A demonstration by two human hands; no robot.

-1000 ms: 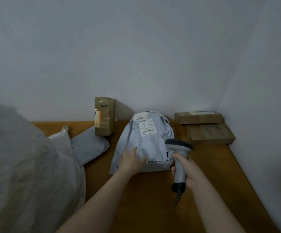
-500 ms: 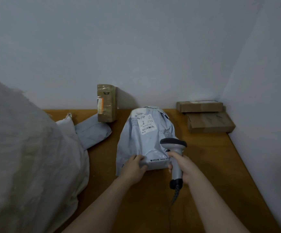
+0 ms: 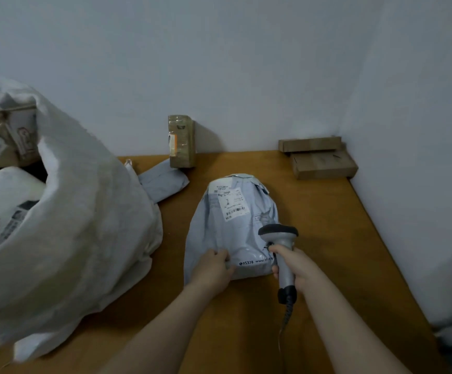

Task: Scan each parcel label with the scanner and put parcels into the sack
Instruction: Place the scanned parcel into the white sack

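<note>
- The right hand point(image 3: 297, 268) grips the scanner point(image 3: 280, 240) by its handle at the parcel's near right corner; the cord point(image 3: 287, 314) hangs from the handle toward the person.
- The scanner's dark head sits over the right half of the parcel point(image 3: 233, 233), turned toward its far end.
- The left hand point(image 3: 214, 268) holds the parcel's near left corner, fingers curled onto the plastic.
- The parcel, a grey plastic bag, lies flat on the table point(image 3: 341, 238), long axis running away from the person.
- Its white label point(image 3: 231, 202) faces up near the far end of the parcel, beyond the scanner head, with a barcode along its lower edge.
- Left of the parcel stands the white sack point(image 3: 84, 225), mouth open, with what look like boxes and a pale package inside.
- Beyond the parcel to the left, a flat grey mailer point(image 3: 162, 180) lies against the sack.
- Behind the mailer, a taped box point(image 3: 181, 141) stands upright at the wall point(image 3: 233, 76).
- Beyond the parcel to the right, two cardboard boxes point(image 3: 323, 164) lie in the corner.
</note>
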